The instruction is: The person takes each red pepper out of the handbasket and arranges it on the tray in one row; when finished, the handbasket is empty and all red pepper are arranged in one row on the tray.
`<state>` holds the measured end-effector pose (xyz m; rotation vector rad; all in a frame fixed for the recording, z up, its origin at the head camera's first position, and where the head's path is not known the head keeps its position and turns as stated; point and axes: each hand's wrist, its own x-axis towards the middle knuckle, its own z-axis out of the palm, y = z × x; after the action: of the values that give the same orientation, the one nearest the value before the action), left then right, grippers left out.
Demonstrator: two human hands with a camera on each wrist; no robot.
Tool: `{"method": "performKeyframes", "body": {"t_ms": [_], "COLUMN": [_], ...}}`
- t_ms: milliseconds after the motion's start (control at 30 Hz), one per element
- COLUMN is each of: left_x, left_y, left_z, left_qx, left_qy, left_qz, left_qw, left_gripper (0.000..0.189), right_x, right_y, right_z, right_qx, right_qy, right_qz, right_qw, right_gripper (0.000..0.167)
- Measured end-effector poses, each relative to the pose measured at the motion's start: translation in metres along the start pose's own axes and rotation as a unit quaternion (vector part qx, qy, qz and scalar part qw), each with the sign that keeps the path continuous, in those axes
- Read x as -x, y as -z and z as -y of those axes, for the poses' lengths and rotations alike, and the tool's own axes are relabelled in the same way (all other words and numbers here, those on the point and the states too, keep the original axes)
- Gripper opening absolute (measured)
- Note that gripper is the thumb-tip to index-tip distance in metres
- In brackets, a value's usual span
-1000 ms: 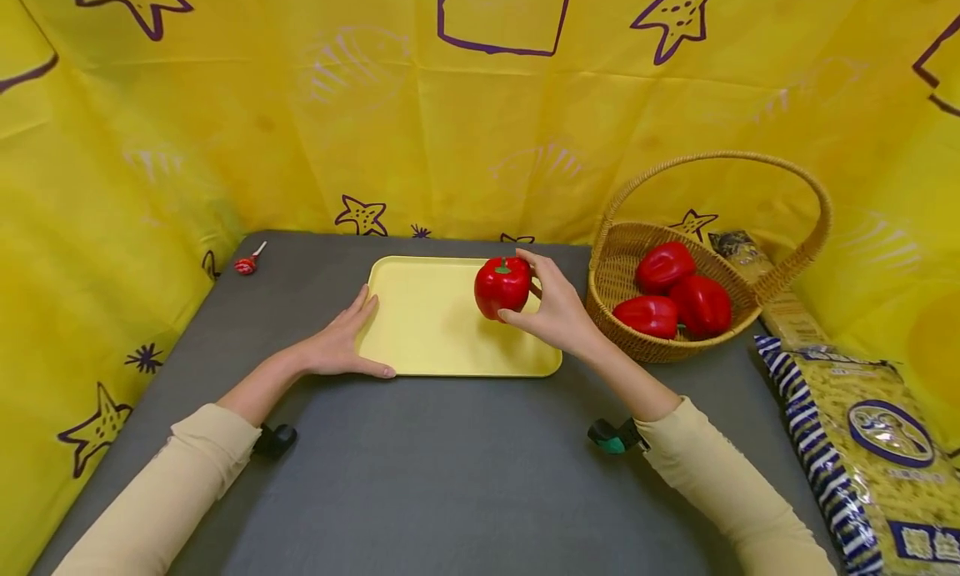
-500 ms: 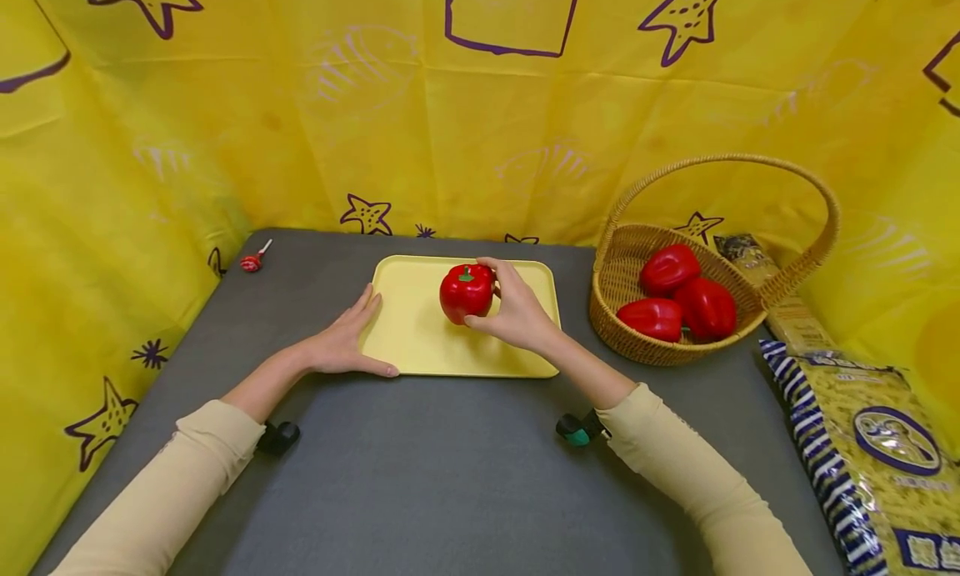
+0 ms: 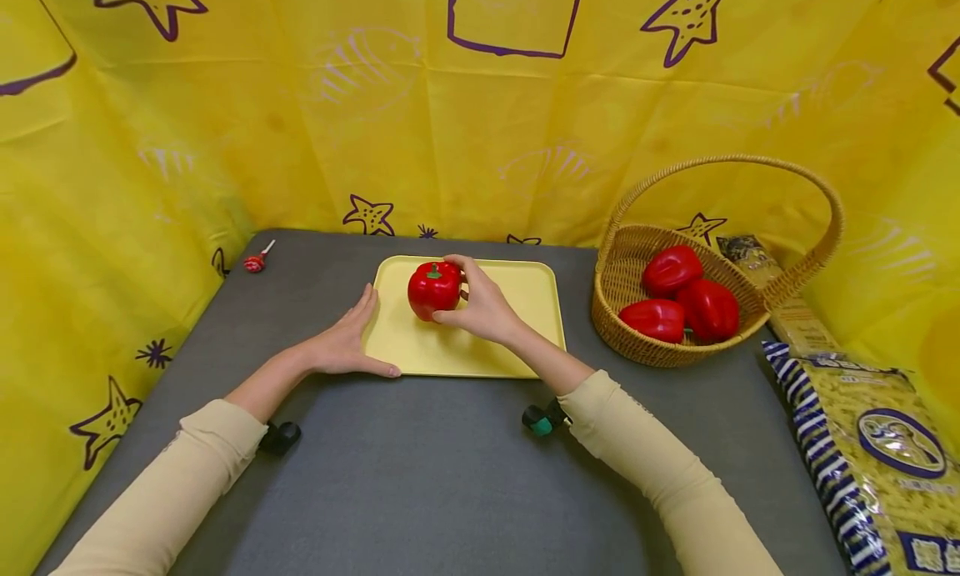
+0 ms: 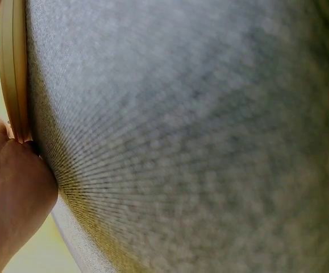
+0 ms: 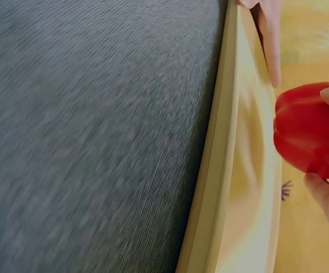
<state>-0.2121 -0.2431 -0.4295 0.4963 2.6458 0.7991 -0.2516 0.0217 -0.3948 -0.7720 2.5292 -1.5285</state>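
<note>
Above the tray [image 3: 522, 284], the right hand [image 3: 482, 308] grips a red pepper [image 3: 432, 293], now shifted from the right half to the left. The left hand [image 3: 341, 343], spread wide, touches the tray's left edge; the pepper seems not yet set down.

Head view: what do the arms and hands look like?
Left sleeve and right sleeve are cream, ending above the wrists. The left wrist device is black; the right wrist device is black with green. Left hand and right hand are gloveless.

yellow cloth [image 3: 255, 142] behind and at both sides | purple-outlined starfish [image 3: 368, 216], pale fish prints [image 3: 367, 69] | grey tabletop [image 3: 420, 476]
</note>
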Motion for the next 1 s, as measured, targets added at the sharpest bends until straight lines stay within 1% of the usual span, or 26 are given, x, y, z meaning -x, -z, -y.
{"method": "performKeyframes", "body": {"t_ms": [100, 267, 500, 633, 800, 900, 1000], "left_x": [-0.001, -0.002, -0.002, -0.003, -0.004, -0.004, -0.003], "left_y": [0.0, -0.001, -0.001, 0.0, -0.001, -0.001, 0.0], "left_z": [0.0, 0.001, 0.003, 0.004, 0.006, 0.005, 0.004], "left_qx": [0.005, 0.002, -0.01, -0.012, -0.006, 0.003, 0.014], "left_qy": [0.001, 0.003, 0.004, 0.008, 0.005, -0.005, -0.01], "left_qz": [0.001, 0.004, 0.003, 0.004, -0.008, -0.019, -0.022], "left_qw": [1.0, 1.0, 0.9999, 0.9999, 0.9999, 0.9998, 0.9996], "left_gripper": [0.138, 0.139, 0.139, 0.14, 0.141, 0.14, 0.138], "right_x": [-0.005, -0.012, -0.02, -0.023, -0.025, -0.027, -0.029], "right_y": [-0.005, -0.014, -0.025, -0.03, -0.034, -0.036, -0.038], "right_z": [0.001, 0.002, 0.003, 0.004, 0.006, 0.007, 0.007], "right_qx": [-0.008, -0.017, -0.002, -0.008, -0.01, -0.009, -0.013], "right_qy": [-0.001, -0.003, 0.003, 0.011, 0.022, 0.024, 0.025], "right_qz": [0.005, 0.016, 0.032, 0.042, 0.052, 0.056, 0.057], "right_qw": [1.0, 0.9997, 0.9995, 0.999, 0.9983, 0.9981, 0.998], "right_gripper": [0.083, 0.085, 0.086, 0.086, 0.087, 0.087, 0.088]}}
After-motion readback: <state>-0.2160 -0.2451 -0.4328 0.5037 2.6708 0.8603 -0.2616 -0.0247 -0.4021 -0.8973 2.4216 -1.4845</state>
